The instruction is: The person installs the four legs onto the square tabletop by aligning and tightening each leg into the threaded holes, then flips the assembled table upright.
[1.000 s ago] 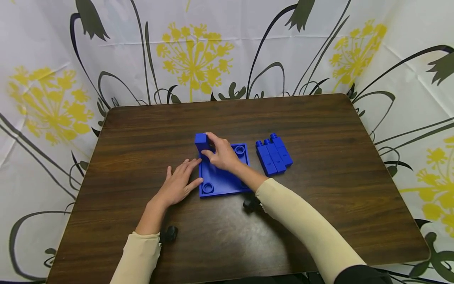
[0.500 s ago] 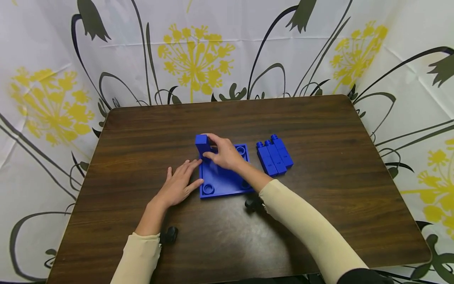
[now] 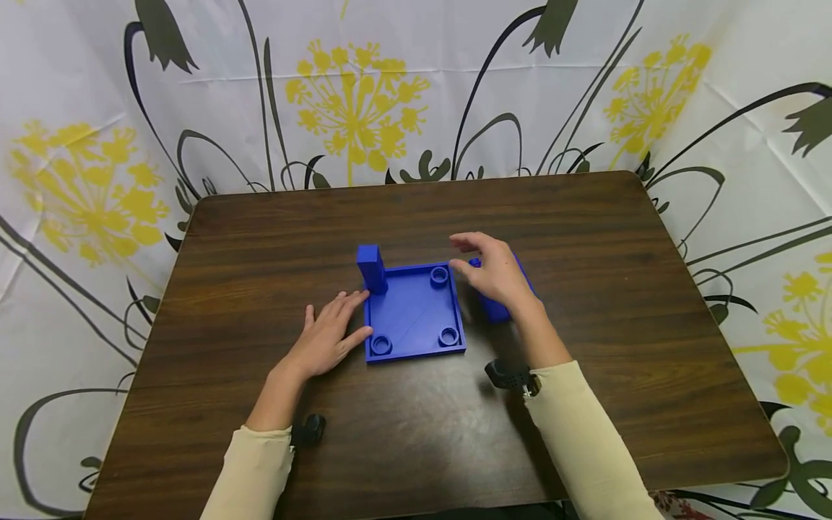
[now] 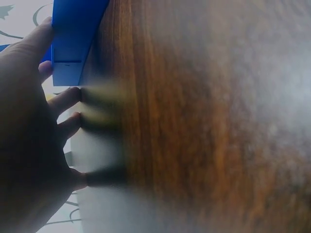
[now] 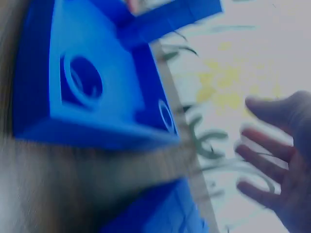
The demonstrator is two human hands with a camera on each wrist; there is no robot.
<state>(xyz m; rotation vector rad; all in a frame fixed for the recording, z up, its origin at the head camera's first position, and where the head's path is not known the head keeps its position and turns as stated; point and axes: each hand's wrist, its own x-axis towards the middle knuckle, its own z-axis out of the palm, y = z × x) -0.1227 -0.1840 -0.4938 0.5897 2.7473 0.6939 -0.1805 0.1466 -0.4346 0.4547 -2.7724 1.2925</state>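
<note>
A square blue tray-like base (image 3: pixel 416 314) with raised rims lies on the table, round sockets showing at three of its corners. From its far left corner a blue square leg (image 3: pixel 372 269) stands upright. My left hand (image 3: pixel 328 336) rests flat at the base's left side, thumb and fingertips at the edge; the left wrist view shows the fingers spread along the blue wall (image 4: pixel 73 43). My right hand (image 3: pixel 494 271) hovers right of the base with fingers parted and nothing in it. Below it lie more blue legs (image 3: pixel 497 312), partly hidden by the hand.
The brown wooden table (image 3: pixel 260 238) has its far edge against a white cloth (image 3: pixel 227 94) printed with yellow flowers and grey stems. Black wrist cameras (image 3: pixel 507 375) sit on both wrists, low over the tabletop.
My right hand has let go of the upright leg and moved right, over the loose legs. The leg stays standing in the corner. My left hand has kept its place.
</note>
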